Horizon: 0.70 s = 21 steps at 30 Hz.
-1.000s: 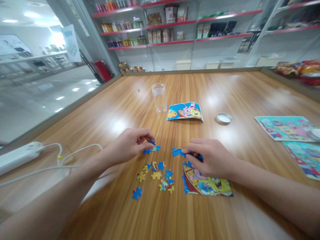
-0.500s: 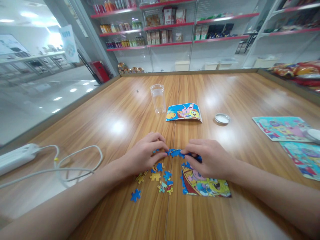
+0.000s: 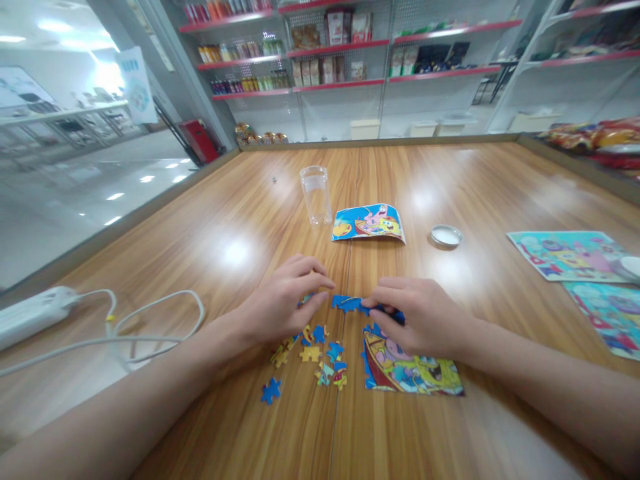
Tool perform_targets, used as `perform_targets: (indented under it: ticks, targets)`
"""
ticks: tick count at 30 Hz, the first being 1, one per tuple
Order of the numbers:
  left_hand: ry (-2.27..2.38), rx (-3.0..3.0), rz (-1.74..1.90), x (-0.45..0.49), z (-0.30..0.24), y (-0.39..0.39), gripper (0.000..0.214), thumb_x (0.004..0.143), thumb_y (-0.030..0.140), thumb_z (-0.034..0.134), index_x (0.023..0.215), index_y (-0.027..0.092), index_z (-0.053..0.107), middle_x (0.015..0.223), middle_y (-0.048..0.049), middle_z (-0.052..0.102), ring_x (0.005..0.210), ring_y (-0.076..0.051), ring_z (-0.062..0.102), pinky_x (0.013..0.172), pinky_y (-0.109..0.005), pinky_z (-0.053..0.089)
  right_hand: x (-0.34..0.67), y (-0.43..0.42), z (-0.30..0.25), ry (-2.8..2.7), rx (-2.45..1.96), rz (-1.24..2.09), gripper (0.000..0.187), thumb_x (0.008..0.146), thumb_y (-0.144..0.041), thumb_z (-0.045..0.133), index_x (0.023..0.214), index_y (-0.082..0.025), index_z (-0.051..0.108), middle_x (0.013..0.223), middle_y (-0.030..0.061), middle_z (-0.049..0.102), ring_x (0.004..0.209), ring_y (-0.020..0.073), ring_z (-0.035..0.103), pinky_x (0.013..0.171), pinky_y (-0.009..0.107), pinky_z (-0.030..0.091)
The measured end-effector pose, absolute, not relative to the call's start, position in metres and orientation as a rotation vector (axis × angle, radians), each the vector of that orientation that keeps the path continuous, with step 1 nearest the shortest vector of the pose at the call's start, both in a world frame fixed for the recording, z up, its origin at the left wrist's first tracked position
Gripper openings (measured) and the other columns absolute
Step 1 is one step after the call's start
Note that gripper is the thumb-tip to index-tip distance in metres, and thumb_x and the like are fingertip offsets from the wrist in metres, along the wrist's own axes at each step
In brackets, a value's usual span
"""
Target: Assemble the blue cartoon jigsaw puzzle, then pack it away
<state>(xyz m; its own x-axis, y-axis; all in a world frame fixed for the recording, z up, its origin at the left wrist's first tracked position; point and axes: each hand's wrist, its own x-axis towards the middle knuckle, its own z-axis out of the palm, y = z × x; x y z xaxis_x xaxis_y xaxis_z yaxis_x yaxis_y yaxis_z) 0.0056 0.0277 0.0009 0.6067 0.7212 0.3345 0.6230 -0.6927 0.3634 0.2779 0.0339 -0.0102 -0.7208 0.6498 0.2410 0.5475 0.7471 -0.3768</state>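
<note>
My right hand is closed on the right end of a strip of joined blue puzzle pieces, which lies on the table. Its fingers hide part of the strip. Left of the strip, my left hand is open, thumb and fingers apart, with some pieces partly hidden under it. A joined puzzle section with a red boat and a yellow cartoon face sits just below my right hand. Between the hands and nearer me are several loose pieces, among them a yellow piece and a lone blue piece.
Beyond the hands stand a clear plastic cup and a curved picture sheet. A round lid is right of them. Two picture cards lie at far right. A power strip with a looped white cable occupies the left.
My left hand has let go of the strip's left end and drawn back slightly up and left, its fingers parting. My right hand stays at the strip.
</note>
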Motion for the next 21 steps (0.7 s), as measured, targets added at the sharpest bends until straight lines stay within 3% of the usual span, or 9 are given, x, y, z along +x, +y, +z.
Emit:
perform_targets:
  ticks: [3, 6, 11, 21]
  targets:
    - [1.179, 2.59, 0.483, -0.015, 0.011, 0.032, 0.027, 0.092, 0.022, 0.062, 0.119, 0.021, 0.066, 0.113, -0.0084, 0.059, 0.106, -0.021, 0.057, 0.094, -0.039, 0.049, 0.278, 0.035, -0.011, -2.585, -0.908, 0.398, 0.015, 0.09, -0.022, 0.055, 0.093, -0.018, 0.069, 0.08, 0.0024, 0.064, 0.072, 0.0139, 0.058, 0.065, 0.026, 0.037]
    - [1.133, 2.533, 0.271, -0.029, 0.013, 0.034, 0.022, 0.092, 0.027, 0.065, 0.113, 0.024, 0.07, 0.113, -0.0068, 0.058, 0.102, -0.019, 0.059, 0.092, -0.036, 0.05, 0.278, 0.035, -0.012, -2.58, -0.895, 0.402, 0.014, 0.089, -0.022, 0.055, 0.093, -0.018, 0.068, 0.08, 0.0023, 0.064, 0.071, 0.0138, 0.057, 0.064, 0.026, 0.037]
    - [1.184, 2.449, 0.297, -0.025, 0.009, 0.034, 0.007, 0.091, 0.022, 0.065, 0.087, 0.018, 0.069, 0.099, -0.0043, 0.059, 0.09, -0.016, 0.059, 0.083, -0.032, 0.049, 0.278, 0.034, -0.011, -2.594, -0.92, 0.399, 0.015, 0.089, -0.022, 0.054, 0.093, -0.018, 0.069, 0.08, 0.0021, 0.064, 0.072, 0.014, 0.057, 0.065, 0.026, 0.036]
    - [1.114, 2.395, 0.356, 0.006, 0.004, 0.017, 0.004, 0.092, 0.019, 0.064, 0.091, 0.016, 0.062, 0.097, -0.0032, 0.058, 0.092, -0.017, 0.056, 0.082, -0.031, 0.048, 0.278, 0.035, -0.011, -2.6, -0.912, 0.4, 0.014, 0.09, -0.022, 0.054, 0.092, -0.018, 0.067, 0.08, 0.0018, 0.062, 0.071, 0.0135, 0.055, 0.064, 0.026, 0.035]
